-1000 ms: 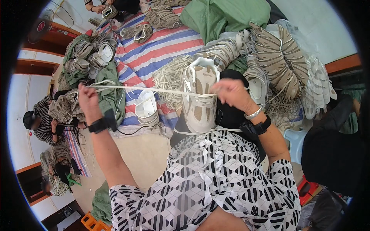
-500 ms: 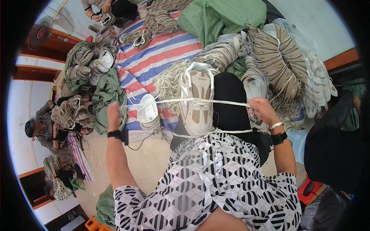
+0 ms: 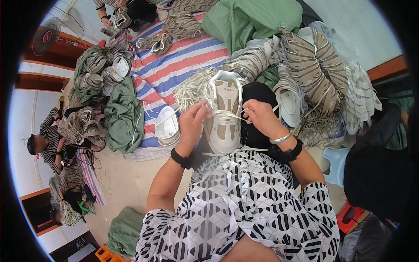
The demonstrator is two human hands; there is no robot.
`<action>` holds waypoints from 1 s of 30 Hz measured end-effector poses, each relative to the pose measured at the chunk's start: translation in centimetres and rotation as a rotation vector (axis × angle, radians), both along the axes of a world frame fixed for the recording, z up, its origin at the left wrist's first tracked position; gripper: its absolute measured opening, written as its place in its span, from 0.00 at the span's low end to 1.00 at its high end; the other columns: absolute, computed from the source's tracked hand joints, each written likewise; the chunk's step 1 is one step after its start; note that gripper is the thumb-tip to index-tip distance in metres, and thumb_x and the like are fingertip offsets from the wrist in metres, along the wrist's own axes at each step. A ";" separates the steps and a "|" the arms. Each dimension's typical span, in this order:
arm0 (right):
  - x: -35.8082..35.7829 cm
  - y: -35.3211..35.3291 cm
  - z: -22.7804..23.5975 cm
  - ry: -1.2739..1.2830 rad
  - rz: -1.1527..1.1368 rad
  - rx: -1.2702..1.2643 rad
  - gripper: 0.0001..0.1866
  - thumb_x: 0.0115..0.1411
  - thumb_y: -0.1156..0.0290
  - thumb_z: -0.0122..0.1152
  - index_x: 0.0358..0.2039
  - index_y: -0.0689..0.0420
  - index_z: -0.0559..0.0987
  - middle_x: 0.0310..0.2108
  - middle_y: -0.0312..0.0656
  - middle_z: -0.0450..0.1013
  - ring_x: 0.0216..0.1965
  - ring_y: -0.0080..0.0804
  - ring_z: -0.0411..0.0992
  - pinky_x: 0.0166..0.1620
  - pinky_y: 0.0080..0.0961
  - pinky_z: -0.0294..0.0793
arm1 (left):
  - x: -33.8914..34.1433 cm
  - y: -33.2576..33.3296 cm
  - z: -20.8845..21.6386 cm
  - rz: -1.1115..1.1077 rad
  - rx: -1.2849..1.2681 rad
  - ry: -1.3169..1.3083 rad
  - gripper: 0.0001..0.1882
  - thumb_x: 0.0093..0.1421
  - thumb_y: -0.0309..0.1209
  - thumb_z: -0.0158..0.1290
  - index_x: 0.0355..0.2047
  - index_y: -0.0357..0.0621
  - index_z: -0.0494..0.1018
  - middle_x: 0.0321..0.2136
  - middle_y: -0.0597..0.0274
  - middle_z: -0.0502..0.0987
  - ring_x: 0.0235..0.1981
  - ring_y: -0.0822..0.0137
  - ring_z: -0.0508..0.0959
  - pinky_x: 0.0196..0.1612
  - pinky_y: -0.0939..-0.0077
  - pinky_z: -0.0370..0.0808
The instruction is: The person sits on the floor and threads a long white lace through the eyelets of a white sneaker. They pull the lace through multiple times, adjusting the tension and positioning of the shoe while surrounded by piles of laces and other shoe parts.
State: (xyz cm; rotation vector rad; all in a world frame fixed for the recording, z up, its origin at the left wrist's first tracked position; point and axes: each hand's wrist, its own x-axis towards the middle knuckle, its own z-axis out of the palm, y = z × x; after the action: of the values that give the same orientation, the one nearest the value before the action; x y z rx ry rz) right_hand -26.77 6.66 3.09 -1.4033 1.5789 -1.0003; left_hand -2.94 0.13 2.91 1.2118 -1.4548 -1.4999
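A beige and white sneaker upper (image 3: 225,135) rests over my lap with its toe toward me. White shoelace (image 3: 225,114) crosses the lower part of its tongue, threaded through there. Left of the upper, my left hand (image 3: 193,125) is closed, pinching one end of the lace. My right hand (image 3: 265,118) pinches the other end on the right side, close to the eyelets. Both hands are near the upper, the lace running between them. The fingertips partly hide the lace ends.
Bundled uppers (image 3: 314,70) are piled at the right, and loose laces (image 3: 190,90) lie beyond my left hand. A white-lined upper (image 3: 166,126) sits on the striped sheet (image 3: 174,65). Green sacks (image 3: 253,22) and a blue stool (image 3: 335,166) stand around. Other people (image 3: 46,144) work at left.
Both hands have come inward from wide apart to the sides of the upper. The lace, stretched out straight before, now bunches across the tongue.
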 end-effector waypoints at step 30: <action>1.6 -0.3 -0.2 0.794 0.163 -0.043 0.03 0.53 0.76 0.56 0.28 0.61 0.72 0.24 0.50 0.75 0.27 0.49 0.76 0.31 0.40 0.76 | -0.5 0.4 -0.9 -0.074 0.252 0.022 0.12 0.64 0.39 0.52 0.26 0.48 0.74 0.15 0.80 0.63 0.15 0.85 0.56 0.19 0.86 0.51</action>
State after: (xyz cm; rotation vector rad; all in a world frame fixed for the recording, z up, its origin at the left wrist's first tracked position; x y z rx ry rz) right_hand -25.15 6.35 2.89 -2.0735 1.9375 -0.3771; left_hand -3.40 0.51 1.98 1.2946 -1.3381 -1.7834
